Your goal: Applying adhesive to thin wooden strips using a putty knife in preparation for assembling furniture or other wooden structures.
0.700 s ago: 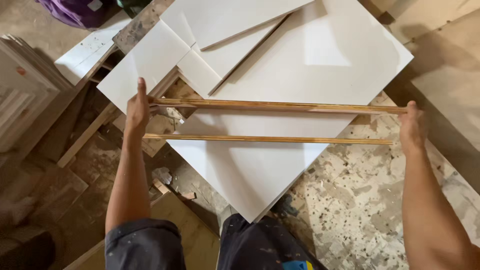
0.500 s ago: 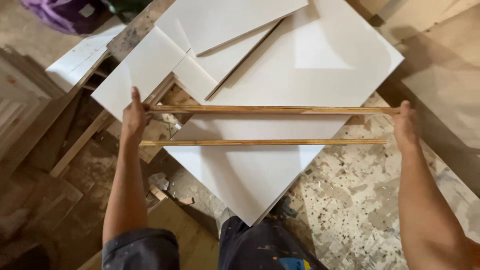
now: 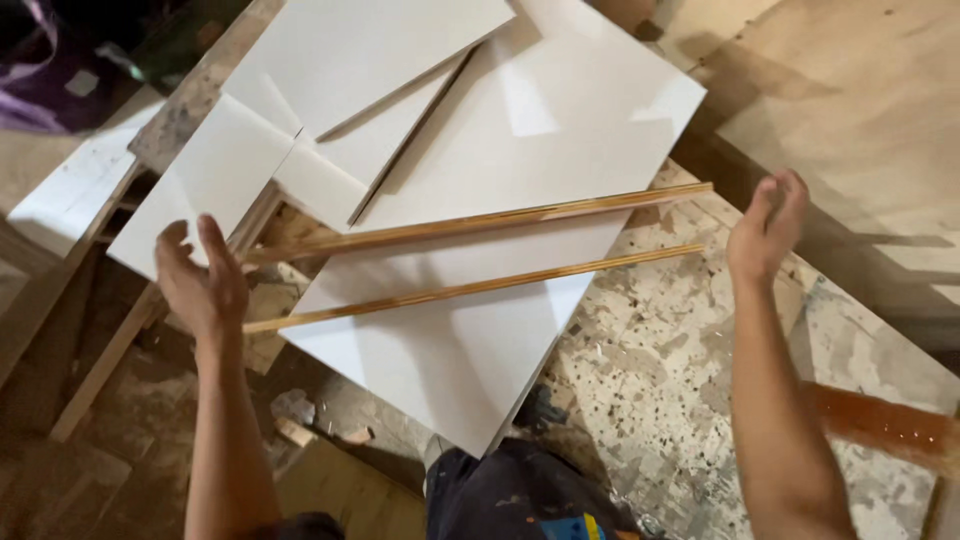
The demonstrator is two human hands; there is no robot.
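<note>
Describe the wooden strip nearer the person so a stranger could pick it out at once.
Start at the big white panel lying cornerwise over the speckled floor. Two thin wooden strips cross it side by side between the left hand and right hand. The near strip is the thinner, paler one closer to the person's body; the far strip looks thicker.

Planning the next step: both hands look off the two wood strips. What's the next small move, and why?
Probably bring the left hand back onto the near strip: that hand is open beside its left end, the right hand hangs clear, and both strips lie loose, tilted across the white panel.
</note>
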